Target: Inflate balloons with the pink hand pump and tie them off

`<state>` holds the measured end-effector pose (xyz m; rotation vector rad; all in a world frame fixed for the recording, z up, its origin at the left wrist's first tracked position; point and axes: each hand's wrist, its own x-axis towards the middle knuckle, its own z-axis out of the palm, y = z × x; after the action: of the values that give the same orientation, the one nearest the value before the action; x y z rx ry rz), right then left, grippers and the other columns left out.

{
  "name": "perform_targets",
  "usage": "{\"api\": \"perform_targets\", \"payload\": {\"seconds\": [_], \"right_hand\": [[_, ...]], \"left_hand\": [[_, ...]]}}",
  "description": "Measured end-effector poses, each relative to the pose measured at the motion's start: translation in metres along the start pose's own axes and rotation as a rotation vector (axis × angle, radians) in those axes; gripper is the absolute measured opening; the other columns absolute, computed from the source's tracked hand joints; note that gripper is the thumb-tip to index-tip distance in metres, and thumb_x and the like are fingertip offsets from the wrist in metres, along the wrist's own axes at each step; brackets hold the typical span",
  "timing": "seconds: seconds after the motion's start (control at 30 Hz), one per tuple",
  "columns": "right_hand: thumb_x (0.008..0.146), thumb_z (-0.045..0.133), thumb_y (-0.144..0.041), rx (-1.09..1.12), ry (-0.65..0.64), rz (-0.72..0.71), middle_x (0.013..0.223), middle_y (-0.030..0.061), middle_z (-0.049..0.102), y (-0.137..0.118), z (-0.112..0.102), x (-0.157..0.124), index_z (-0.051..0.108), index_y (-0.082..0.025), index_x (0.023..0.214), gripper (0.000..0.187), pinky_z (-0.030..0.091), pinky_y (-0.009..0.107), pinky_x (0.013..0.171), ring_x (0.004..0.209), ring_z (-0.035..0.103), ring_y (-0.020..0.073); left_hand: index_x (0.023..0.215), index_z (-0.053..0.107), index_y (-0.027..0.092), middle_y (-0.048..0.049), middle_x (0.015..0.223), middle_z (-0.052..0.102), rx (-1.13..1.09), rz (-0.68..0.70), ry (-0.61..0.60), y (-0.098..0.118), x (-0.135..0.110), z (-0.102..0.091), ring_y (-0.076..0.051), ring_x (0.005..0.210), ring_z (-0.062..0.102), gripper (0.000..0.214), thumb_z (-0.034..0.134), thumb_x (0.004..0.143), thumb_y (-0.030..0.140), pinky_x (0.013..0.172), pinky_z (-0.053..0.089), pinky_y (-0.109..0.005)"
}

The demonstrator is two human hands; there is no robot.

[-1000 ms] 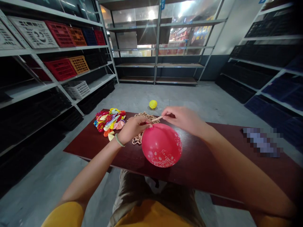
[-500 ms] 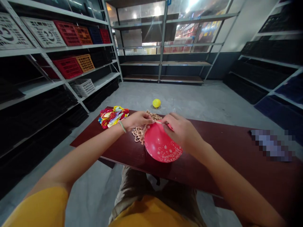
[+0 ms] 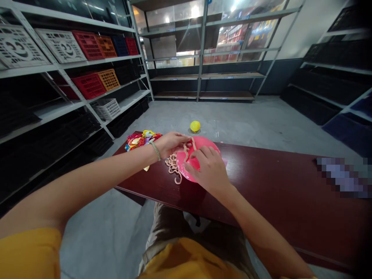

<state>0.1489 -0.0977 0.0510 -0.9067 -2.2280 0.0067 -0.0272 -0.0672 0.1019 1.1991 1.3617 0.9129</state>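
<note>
An inflated pink balloon (image 3: 202, 146) rests on the dark red table (image 3: 276, 193). My right hand (image 3: 207, 168) lies over its near side with fingers curled, pinching at the balloon's top. My left hand (image 3: 171, 142) is closed on a tan rubber band (image 3: 186, 148) stretched against the balloon. A heap of tan rubber bands (image 3: 173, 166) lies just left of the balloon. A pile of colourful uninflated balloons (image 3: 139, 140) sits at the table's far left corner.
A small yellow balloon (image 3: 195, 126) lies on the grey floor beyond the table. Metal shelves with red, orange and white crates (image 3: 87, 83) line the left side; dark crates fill shelves on the right. A blurred patch (image 3: 343, 176) sits at the table's right.
The balloon has moved away from me and now lies further back on the table. My right hand came over its near side. My left hand pulled a rubber band against it.
</note>
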Motion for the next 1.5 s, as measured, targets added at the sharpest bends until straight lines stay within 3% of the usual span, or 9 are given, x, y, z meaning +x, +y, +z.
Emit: {"api": "perform_targets", "payload": {"seconds": [0.13, 0.27, 0.43, 0.6, 0.77, 0.93, 1.23, 1.37, 1.5], "right_hand": [[0.089, 0.059, -0.051, -0.229, 0.033, -0.03, 0.088, 0.0125, 0.064, -0.003, 0.001, -0.002, 0.065, -0.02, 0.089, 0.032, 0.037, 0.043, 0.075, 0.086, 0.052, 0.029], [0.096, 0.047, -0.03, -0.27, 0.031, -0.034, 0.086, 0.0125, 0.063, -0.003, -0.002, -0.004, 0.065, -0.02, 0.088, 0.022, 0.034, 0.043, 0.072, 0.083, 0.049, 0.0277], [0.097, 0.043, -0.025, -0.169, 0.016, -0.073, 0.086, 0.0092, 0.063, 0.005, -0.014, -0.009, 0.064, -0.022, 0.087, 0.023, 0.039, 0.041, 0.077, 0.084, 0.052, 0.0259], [0.094, 0.041, -0.018, 0.151, 0.056, -0.062, 0.078, 0.0048, 0.059, 0.027, -0.039, -0.007, 0.055, -0.024, 0.076, 0.024, 0.044, 0.037, 0.081, 0.08, 0.053, 0.0214], [0.084, 0.043, -0.014, 0.323, 0.064, 0.073, 0.068, 0.0005, 0.05, 0.053, -0.052, -0.001, 0.044, -0.024, 0.063, 0.023, 0.042, 0.032, 0.067, 0.068, 0.05, 0.0172], [0.085, 0.046, -0.018, 0.33, 0.022, 0.094, 0.072, 0.0005, 0.054, 0.062, -0.055, 0.001, 0.049, -0.023, 0.066, 0.02, 0.041, 0.031, 0.066, 0.071, 0.053, 0.0167], [0.092, 0.054, -0.023, 0.242, -0.149, -0.04, 0.089, 0.0016, 0.067, 0.061, -0.069, 0.024, 0.061, -0.022, 0.094, 0.008, 0.044, 0.029, 0.07, 0.077, 0.059, 0.0156], [0.097, 0.048, -0.02, 0.162, -0.158, -0.138, 0.106, 0.0046, 0.068, 0.049, -0.067, 0.046, 0.063, -0.023, 0.113, 0.023, 0.044, 0.029, 0.077, 0.094, 0.062, 0.0184], [0.101, 0.041, -0.02, -0.029, -0.282, -0.261, 0.111, 0.0048, 0.065, 0.038, -0.061, 0.058, 0.052, -0.034, 0.138, 0.041, 0.039, 0.027, 0.067, 0.092, 0.062, 0.0183]], "left_hand": [[0.079, 0.069, 0.013, -0.0087, 0.074, 0.07, -0.034, 0.008, 0.002, 0.003, -0.003, 0.006, -0.016, 0.075, 0.065, 0.015, 0.065, 0.089, 0.024, 0.073, 0.056, -0.031], [0.079, 0.069, 0.013, -0.0091, 0.074, 0.071, -0.063, -0.01, -0.001, 0.007, -0.007, 0.008, -0.017, 0.076, 0.067, 0.013, 0.068, 0.087, 0.024, 0.072, 0.057, -0.031], [0.074, 0.067, 0.013, -0.0059, 0.073, 0.07, -0.138, -0.105, 0.045, 0.007, -0.013, 0.006, -0.014, 0.07, 0.066, 0.012, 0.069, 0.086, 0.018, 0.072, 0.057, -0.03], [0.076, 0.068, 0.013, -0.0052, 0.075, 0.069, -0.16, -0.127, -0.012, 0.001, -0.019, -0.002, -0.012, 0.071, 0.066, 0.01, 0.069, 0.085, 0.018, 0.074, 0.057, -0.027], [0.082, 0.068, 0.012, -0.0048, 0.078, 0.068, -0.155, -0.002, -0.025, -0.007, -0.025, -0.004, -0.011, 0.07, 0.065, 0.014, 0.074, 0.081, 0.026, 0.073, 0.056, -0.025], [0.081, 0.065, 0.014, -0.0027, 0.077, 0.067, -0.048, 0.143, 0.02, -0.017, -0.024, 0.006, -0.011, 0.069, 0.064, 0.015, 0.07, 0.082, 0.028, 0.07, 0.054, -0.025], [0.079, 0.063, 0.018, -0.0032, 0.089, 0.071, 0.477, 0.614, 0.297, -0.036, -0.034, 0.014, -0.015, 0.08, 0.064, 0.016, 0.061, 0.09, 0.03, 0.072, 0.048, -0.026], [0.079, 0.061, 0.019, -0.0029, 0.088, 0.069, 0.507, 0.715, 0.338, -0.036, -0.038, 0.02, -0.016, 0.08, 0.063, 0.014, 0.061, 0.091, 0.026, 0.074, 0.047, -0.027], [0.08, 0.062, 0.019, -0.0011, 0.081, 0.067, 0.585, 0.749, 0.359, -0.038, -0.04, 0.023, -0.014, 0.073, 0.06, 0.009, 0.063, 0.088, 0.021, 0.071, 0.044, -0.027]]}}
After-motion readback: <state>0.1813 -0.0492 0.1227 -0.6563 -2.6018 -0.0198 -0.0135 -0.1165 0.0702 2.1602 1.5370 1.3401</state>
